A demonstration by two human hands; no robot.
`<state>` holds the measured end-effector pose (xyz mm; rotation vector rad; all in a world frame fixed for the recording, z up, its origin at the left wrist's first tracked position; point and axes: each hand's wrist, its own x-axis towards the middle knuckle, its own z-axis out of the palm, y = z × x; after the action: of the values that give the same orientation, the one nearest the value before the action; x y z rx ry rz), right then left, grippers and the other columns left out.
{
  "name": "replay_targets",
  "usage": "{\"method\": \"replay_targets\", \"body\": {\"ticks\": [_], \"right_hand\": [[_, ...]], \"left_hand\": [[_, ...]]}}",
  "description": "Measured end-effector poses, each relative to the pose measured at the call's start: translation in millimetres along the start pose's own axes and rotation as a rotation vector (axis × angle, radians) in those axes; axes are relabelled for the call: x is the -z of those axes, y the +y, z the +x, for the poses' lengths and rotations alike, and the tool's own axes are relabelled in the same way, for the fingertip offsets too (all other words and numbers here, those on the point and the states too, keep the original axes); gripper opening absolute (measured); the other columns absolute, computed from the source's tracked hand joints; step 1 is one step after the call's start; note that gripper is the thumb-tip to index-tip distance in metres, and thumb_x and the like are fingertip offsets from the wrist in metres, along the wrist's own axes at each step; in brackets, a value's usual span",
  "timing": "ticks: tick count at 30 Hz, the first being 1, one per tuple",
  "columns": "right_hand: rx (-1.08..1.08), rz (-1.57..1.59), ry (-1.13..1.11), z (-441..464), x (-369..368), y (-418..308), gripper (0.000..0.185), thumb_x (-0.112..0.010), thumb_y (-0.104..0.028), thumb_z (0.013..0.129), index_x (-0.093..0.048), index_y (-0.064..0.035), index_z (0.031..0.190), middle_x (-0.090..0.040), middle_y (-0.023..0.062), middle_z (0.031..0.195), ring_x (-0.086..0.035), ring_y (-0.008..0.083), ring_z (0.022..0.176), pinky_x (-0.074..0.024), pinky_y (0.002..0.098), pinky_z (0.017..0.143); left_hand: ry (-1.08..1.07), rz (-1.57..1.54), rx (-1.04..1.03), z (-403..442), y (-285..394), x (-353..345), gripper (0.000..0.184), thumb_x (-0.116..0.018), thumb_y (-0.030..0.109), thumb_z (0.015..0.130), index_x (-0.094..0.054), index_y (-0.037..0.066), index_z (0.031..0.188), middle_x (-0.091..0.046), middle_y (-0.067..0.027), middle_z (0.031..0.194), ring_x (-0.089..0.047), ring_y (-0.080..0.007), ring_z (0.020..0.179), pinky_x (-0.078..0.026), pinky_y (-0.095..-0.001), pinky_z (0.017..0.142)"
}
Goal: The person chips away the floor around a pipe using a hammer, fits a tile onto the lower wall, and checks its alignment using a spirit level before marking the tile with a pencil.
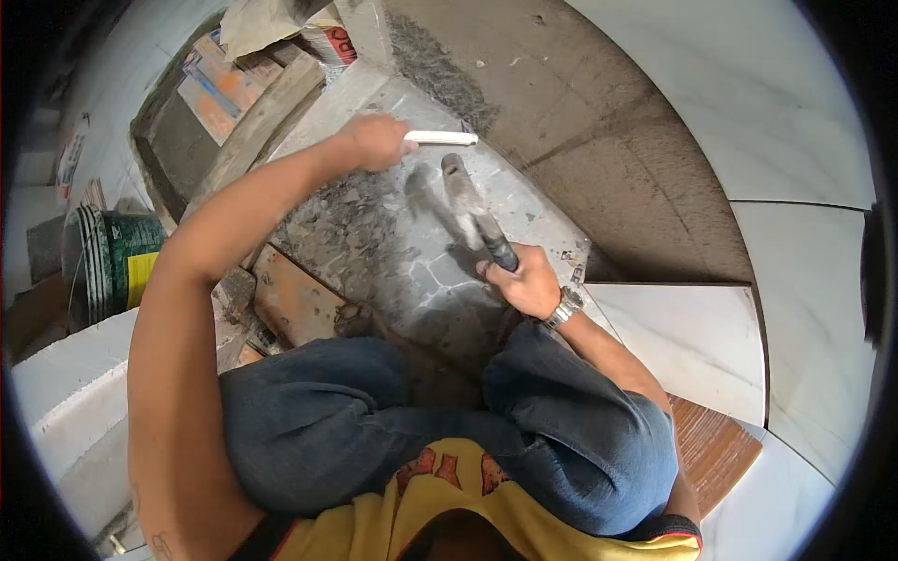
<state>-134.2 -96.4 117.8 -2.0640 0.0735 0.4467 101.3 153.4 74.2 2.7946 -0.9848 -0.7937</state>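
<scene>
My fisheye view bends lines toward black corners; moderate light casts a soft shadow [426, 198] left of the slightly blurred hammer [478, 217], mid-frame.

Stick [444, 138]: white. Hammer [465, 204]: grey, dark handle [501, 251]. Slab [435, 271]: mottled grey, pale branching lines. Tiles [678, 341]: white, grey-veined. Bucket [122, 234]: green, yellow label [141, 278]. Plank [716, 444]: brown, wood-grain. Jeans [299, 421]: blue. Shirt [369, 519]: yellow, red print [447, 469].

- A building site, part tiled
- Bare, grimy cement [599, 122] beside pale marbled tiles [809, 290]
- Broken chips [339, 224] strewn on a dusty grey slab [435, 280]
- A hammer [464, 201], and a bucket [133, 238] at the left
</scene>
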Motion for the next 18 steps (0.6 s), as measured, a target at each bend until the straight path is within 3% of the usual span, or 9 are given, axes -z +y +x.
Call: {"method": "replay_targets", "body": {"ticks": [2,5,7,8,11,13,15,16,18], "right_hand": [[0.088,0.028,-0.03,-14,15,-6,0.023,-0.072,-0.024,0.084,-0.069,-0.0011,0.087,-0.06,0.0165,0.062,-0.062,0.0215,0.058,-0.0497,0.0379,0.061],[0.072,0.102,-0.175,-28,37,-23,0.021,-0.072,-0.022,0.082,-0.07,-0.002,0.086,-0.063,0.0151,0.064,-0.063,0.0192,0.06,-0.05,0.0366,0.061],[-0.164,0.023,-0.103,-52,56,-59,0.02,-0.072,-0.022,0.082,-0.07,-0.0027,0.086,-0.065,0.0126,0.064,-0.063,0.0202,0.057,-0.0496,0.0356,0.058],[-0.444,0.025,-0.281,-50,63,-62,0.025,-0.073,-0.023,0.081,-0.068,0.001,0.088,-0.067,0.0126,0.066,-0.063,0.021,0.053,-0.0501,0.0361,0.056],[-0.642,0.117,-0.251,-42,29,-93,0.032,-0.074,-0.027,0.081,-0.06,-0.0003,0.071,-0.059,0.0063,0.055,-0.059,0.015,0.049,-0.0467,0.0337,0.043],[-0.418,0.415,-0.312,-23,-15,-93,0.033,-0.074,-0.031,0.085,-0.057,-0.0054,0.072,-0.055,0.0016,0.053,-0.054,0.0117,0.044,-0.0408,0.0287,0.039],[-0.217,0.8,-0.08,4,-69,-113,0.027,-0.072,-0.022,0.089,-0.057,-0.0062,0.072,-0.054,-0.0002,0.052,-0.051,0.0101,0.044,-0.0394,0.0288,0.042],[-0.113,0.801,0.015,25,-93,-108,0.027,-0.071,-0.022,0.089,-0.057,-0.0066,0.072,-0.053,-0.0006,0.053,-0.049,0.0106,0.043,-0.038,0.0311,0.041],[-0.244,1.197,0.237,67,-165,-84,0.028,-0.069,-0.022,0.088,-0.054,-0.0073,0.069,-0.049,0.0006,0.052,-0.046,0.0138,0.04,-0.0373,0.0331,0.041]], "left_hand": [[0.01,-0.073,0.035,2,4,-13,0.037,-0.051,0.039,0.101,-0.063,0.006,0.115,-0.069,-0.0235,0.103,-0.065,-0.0441,0.102,-0.049,-0.0544,0.089],[0.009,-0.111,0.043,-3,3,-15,0.038,-0.049,0.037,0.103,-0.061,0.004,0.117,-0.068,-0.0238,0.105,-0.065,-0.045,0.102,-0.049,-0.0548,0.089],[-0.015,-0.118,-0.004,-5,0,-9,0.039,-0.047,0.037,0.104,-0.061,0.004,0.118,-0.068,-0.0236,0.107,-0.064,-0.0448,0.103,-0.049,-0.0546,0.089],[-0.011,-0.124,-0.021,-2,-4,-10,0.039,-0.047,0.037,0.103,-0.061,0.004,0.12,-0.068,-0.0235,0.109,-0.064,-0.0444,0.104,-0.049,-0.0545,0.09],[-0.027,-0.246,-0.131,17,-31,-27,0.041,-0.048,0.037,0.102,-0.06,0.005,0.124,-0.067,-0.0236,0.112,-0.063,-0.0432,0.107,-0.048,-0.0537,0.093],[-0.01,-0.348,-0.229,37,-61,-56,0.042,-0.05,0.037,0.1,-0.059,0.005,0.125,-0.068,-0.0242,0.112,-0.063,-0.0422,0.11,-0.049,-0.0528,0.094],[0.073,-0.21,-0.294,42,-61,-70,0.043,-0.051,0.037,0.099,-0.059,0.005,0.125,-0.067,-0.0252,0.113,-0.063,-0.0418,0.111,-0.049,-0.052,0.094],[0.051,-0.146,-0.156,20,-31,-42,0.043,-0.052,0.036,0.098,-0.06,0.004,0.125,-0.067,-0.0263,0.114,-0.064,-0.0421,0.109,-0.051,-0.0518,0.093],[-0.046,-0.028,-0.003,-2,11,-3,0.041,-0.053,0.035,0.097,-0.06,0.004,0.122,-0.068,-0.0276,0.111,-0.066,-0.0439,0.104,-0.052,-0.0524,0.089]]}}
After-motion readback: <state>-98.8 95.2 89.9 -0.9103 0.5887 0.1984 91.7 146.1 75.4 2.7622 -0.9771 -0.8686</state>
